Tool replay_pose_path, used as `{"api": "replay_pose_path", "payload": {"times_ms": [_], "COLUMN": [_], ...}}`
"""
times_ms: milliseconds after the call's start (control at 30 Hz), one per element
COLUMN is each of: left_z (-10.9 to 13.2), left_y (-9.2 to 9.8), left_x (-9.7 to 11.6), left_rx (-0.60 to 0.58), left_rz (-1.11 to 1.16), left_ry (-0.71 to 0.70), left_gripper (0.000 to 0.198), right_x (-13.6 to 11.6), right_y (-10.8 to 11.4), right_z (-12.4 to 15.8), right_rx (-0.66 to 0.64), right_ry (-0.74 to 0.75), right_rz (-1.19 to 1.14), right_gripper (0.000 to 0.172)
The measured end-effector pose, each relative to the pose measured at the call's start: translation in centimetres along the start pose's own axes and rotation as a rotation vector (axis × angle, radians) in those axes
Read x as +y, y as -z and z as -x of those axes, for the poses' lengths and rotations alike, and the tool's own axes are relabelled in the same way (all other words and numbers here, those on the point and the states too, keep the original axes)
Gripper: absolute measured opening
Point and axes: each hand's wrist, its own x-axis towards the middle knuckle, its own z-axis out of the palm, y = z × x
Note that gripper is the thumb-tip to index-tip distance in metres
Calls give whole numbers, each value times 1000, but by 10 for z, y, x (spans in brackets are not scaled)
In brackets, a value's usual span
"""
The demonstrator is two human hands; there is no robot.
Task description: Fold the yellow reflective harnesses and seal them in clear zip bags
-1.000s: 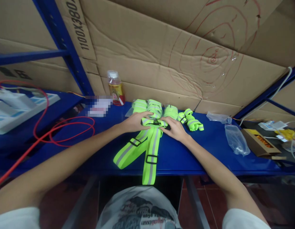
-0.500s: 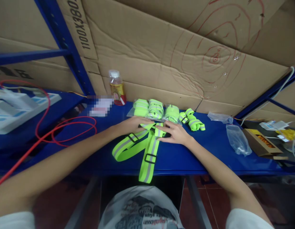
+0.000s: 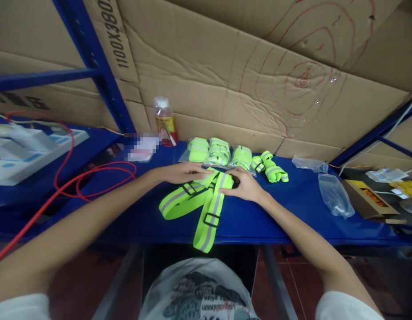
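A neon yellow-green reflective strap (image 3: 210,218) with grey stripes and black slide buckles lies in loops on the blue table, one loop hanging toward the front edge. My left hand (image 3: 186,172) rests over its upper left part, fingers bent and pressed onto the band. From the other side my right hand (image 3: 243,185) grips the strap's bunched upper right end between thumb and fingers. Just behind the hands stand several clear bags with folded straps (image 3: 219,152). To their right lies a rolled strap (image 3: 272,169) without a bag.
A bottle (image 3: 166,124) stands against the cardboard wall. Red cable (image 3: 102,166) coils at left, near a white power strip (image 3: 42,153). Clear plastic bags (image 3: 335,195) and an open cardboard box (image 3: 371,200) lie at right. Blue shelf posts rise on both sides.
My right hand's fingers have closed in around the strap's upper end. My left hand has shifted slightly, and the strap's top part now lies flatter and more spread. The view has moved a little.
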Motion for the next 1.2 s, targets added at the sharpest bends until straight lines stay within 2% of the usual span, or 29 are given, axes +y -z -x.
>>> {"api": "replay_pose_path", "payload": {"times_ms": [133,333,433,567,633,667,833,967,1067,1200], "left_z": [0,-4,-7,-9,-9,-9,-8,-5,-3,-1], "left_y": [-2,-26,-37,-39,-38,-37,-33,-29,-27,-26], "left_x": [-2,18,31,40,38,36,30,32,31,29], "left_rx": [19,193,246,231,222,225,309,426,396,340], "left_rz": [212,574,713,771,732,686,267,-60,-148,-299], "left_ry": [73,329,457,456,429,415,267,97,8,-23], "left_gripper": [51,59,74,107,113,109,69,54,41,23], "right_x": [-5,0,6,9,10,10,8,6,5,8], "right_y": [3,11,18,23,23,23,21,23,23,18], "right_z": [0,-3,-4,-5,-5,-5,-4,-3,-1,-2], "right_rx": [-23,-32,-30,-27,-11,-5,9,2,15,47], "right_ry": [42,134,226,323,354,363,379,361,325,295], "right_rz": [-89,-155,-126,-99,-87,-77,-43,-103,-158,-154], "right_gripper": [63,53,47,41,39,39,37,50,65,62]}}
